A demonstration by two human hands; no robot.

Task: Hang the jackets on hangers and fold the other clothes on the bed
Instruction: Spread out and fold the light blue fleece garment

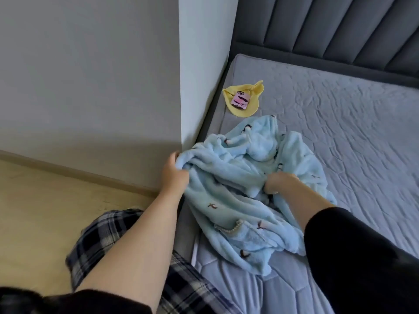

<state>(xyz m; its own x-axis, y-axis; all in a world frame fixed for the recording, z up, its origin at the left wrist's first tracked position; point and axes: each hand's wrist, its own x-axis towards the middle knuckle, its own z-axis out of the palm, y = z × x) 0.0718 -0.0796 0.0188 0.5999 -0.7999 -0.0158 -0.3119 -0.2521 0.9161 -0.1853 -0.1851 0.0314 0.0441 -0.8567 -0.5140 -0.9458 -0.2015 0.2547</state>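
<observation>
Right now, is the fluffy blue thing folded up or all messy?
Messy. The blue fleece garment lies bunched in wrinkles on the bed, with the left hand and right hand gripping it.

The wall corner (181, 87) fills the upper left and stands tight against the mattress (362, 132), closing that side. The padded headboard (328, 30) bars the top right. The right of the frame is bare bedding. A yellow cloth (243, 112) lies just above the crumpled blue fleece garment (226, 200) at centre. The floor (34, 211) at lower left is open.
</observation>
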